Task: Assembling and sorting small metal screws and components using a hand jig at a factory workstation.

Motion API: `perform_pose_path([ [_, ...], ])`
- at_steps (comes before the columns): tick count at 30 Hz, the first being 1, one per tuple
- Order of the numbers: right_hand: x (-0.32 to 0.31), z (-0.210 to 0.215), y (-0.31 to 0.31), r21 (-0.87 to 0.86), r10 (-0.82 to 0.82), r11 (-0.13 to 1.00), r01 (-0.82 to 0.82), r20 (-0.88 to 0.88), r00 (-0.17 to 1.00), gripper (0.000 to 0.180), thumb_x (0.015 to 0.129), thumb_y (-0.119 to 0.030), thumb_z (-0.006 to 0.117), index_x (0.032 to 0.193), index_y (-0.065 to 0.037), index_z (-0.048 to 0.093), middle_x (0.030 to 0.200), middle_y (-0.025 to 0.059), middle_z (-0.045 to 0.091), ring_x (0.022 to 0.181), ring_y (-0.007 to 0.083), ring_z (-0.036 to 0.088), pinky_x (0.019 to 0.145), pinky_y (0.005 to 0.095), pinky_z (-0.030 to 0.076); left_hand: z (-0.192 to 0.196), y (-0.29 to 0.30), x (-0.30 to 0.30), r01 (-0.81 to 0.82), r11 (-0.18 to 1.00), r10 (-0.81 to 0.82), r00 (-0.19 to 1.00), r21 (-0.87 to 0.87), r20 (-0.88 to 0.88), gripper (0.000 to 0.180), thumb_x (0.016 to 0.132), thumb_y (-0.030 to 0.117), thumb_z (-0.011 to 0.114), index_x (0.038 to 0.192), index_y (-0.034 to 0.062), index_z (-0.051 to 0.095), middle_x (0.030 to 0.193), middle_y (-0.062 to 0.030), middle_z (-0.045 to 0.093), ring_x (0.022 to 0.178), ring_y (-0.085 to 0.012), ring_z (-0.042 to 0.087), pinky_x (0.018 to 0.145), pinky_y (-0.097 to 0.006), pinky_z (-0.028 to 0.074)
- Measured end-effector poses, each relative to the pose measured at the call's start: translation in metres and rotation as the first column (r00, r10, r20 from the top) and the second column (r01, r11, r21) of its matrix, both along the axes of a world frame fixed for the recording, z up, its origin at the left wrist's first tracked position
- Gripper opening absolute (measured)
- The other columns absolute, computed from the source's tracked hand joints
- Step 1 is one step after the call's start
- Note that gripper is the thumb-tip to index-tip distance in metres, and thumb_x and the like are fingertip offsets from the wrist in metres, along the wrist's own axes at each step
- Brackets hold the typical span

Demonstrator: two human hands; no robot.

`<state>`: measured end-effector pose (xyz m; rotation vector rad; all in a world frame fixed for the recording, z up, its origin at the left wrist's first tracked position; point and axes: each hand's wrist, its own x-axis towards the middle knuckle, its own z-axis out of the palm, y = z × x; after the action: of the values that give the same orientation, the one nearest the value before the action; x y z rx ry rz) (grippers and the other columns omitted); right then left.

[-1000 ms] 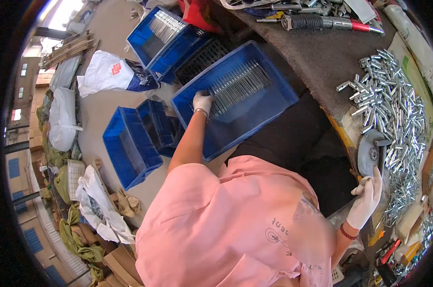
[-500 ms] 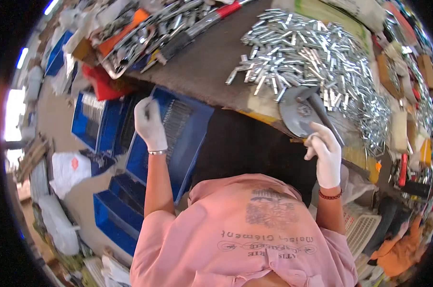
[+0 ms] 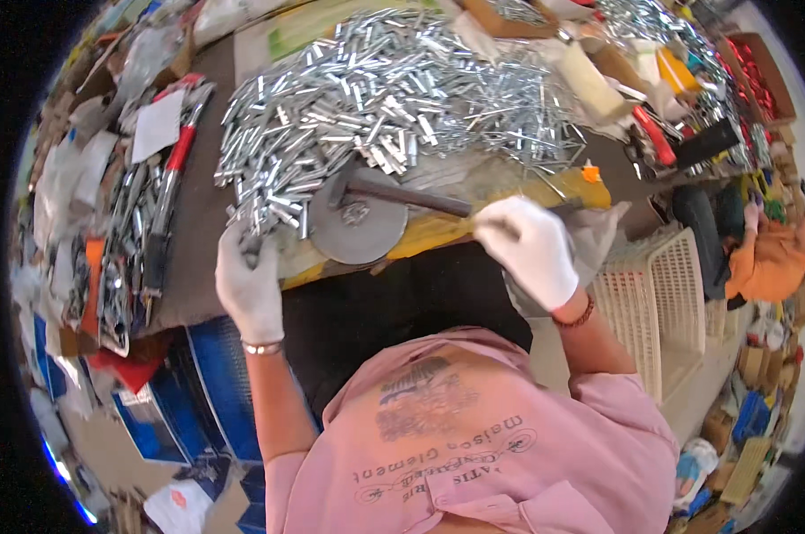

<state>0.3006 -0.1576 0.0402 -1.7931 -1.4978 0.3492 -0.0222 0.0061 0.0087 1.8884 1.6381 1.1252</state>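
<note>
My left hand point(image 3: 249, 285), in a white glove, is at the near left edge of a heap of small silvery metal sleeves point(image 3: 331, 107). Its fingers curl together among the pieces, and what they pinch is hidden. Right of it, a hammer point(image 3: 411, 198) lies with its head over a round grey metal plate point(image 3: 358, 236) on the bench edge, its handle pointing right. My right hand point(image 3: 531, 254), also white-gloved and slightly blurred, is beside the handle's end. Its fingers are bent inward, and I cannot make out what is in them.
Thin metal pins point(image 3: 527, 116) spread to the heap's right. Tools and a red-and-black bar point(image 3: 173, 187) lie at the bench's left. Blue bins point(image 3: 220, 383) stand below left. A white plastic crate point(image 3: 660, 303) is at right, near a person in orange point(image 3: 767, 262).
The view has turned, with the bench now more central. My left hand has moved from above the blue bin to the heap's edge. My right hand has shifted to the hammer handle's end.
</note>
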Motion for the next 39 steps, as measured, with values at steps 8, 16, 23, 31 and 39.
perform_pose_path([
  [8, 0.099, -0.017, -0.001, -0.087, -0.334, 0.872, 0.482, 0.613, 0.716, 0.007, 0.09, -0.02, 0.073, 0.091, -0.013, 0.075, 0.1, 0.0094, 0.071, 0.09, 0.0329, 0.074, 0.079, 0.0456, 0.06, 0.041, -0.02, 0.033, 0.556, 0.83, -0.557, 0.83, -0.05, -0.015, 0.017, 0.085, -0.004, 0.078, 0.101, 0.0036, 0.077, 0.089, -0.0094, 0.07, 0.08, -0.0209, 0.066, 0.073, -0.032, 0.052],
  [16, 0.092, 0.031, -0.015, -0.158, -0.152, 0.934, 0.322, 0.639, 0.754, 0.007, 0.09, -0.016, 0.07, 0.095, -0.012, 0.07, 0.094, 0.012, 0.073, 0.091, 0.0352, 0.072, 0.078, 0.0466, 0.058, 0.02, -0.013, 0.037, 0.654, 0.755, -0.63, 0.743, 0.043, -0.226, 0.015, 0.084, 0.004, 0.078, 0.097, 0.0106, 0.08, 0.093, -0.0085, 0.072, 0.092, -0.0312, 0.069, 0.084, -0.041, 0.054],
  [23, 0.086, 0.015, 0.016, -0.215, -0.022, 0.972, 0.097, 0.328, 0.944, 0.011, 0.089, -0.013, 0.073, 0.097, -0.006, 0.076, 0.096, 0.0133, 0.073, 0.091, 0.0335, 0.072, 0.081, 0.0415, 0.057, 0.012, -0.012, 0.043, 0.589, 0.808, -0.579, 0.796, 0.009, -0.176, 0.01, 0.083, 0.012, 0.081, 0.092, 0.0107, 0.078, 0.09, -0.0087, 0.069, 0.09, -0.0327, 0.067, 0.081, -0.044, 0.054],
  [31, -0.04, 0.008, 0.059, -0.022, 0.35, 0.928, -0.371, 0.392, 0.851, 0.014, 0.093, -0.012, 0.07, 0.104, -0.015, 0.079, 0.087, 0.0076, 0.062, 0.086, 0.0288, 0.069, 0.076, 0.0405, 0.059, 0.009, -0.016, 0.04, 0.553, 0.833, -0.543, 0.824, 0.017, -0.164, 0.011, 0.081, 0.014, 0.083, 0.09, 0.0114, 0.078, 0.089, -0.0074, 0.068, 0.09, -0.0323, 0.067, 0.08, -0.044, 0.054],
  [39, -0.057, -0.014, 0.078, -0.038, 0.371, 0.925, -0.378, 0.311, 0.875, 0.006, 0.092, -0.011, 0.069, 0.091, -0.012, 0.074, 0.091, 0.0086, 0.066, 0.087, 0.032, 0.072, 0.076, 0.0444, 0.06, 0.007, -0.018, 0.034, 0.518, 0.848, -0.528, 0.842, -0.109, -0.107, 0.013, 0.081, 0.014, 0.084, 0.093, 0.0105, 0.079, 0.091, -0.0083, 0.07, 0.091, -0.0336, 0.068, 0.08, -0.044, 0.055],
])
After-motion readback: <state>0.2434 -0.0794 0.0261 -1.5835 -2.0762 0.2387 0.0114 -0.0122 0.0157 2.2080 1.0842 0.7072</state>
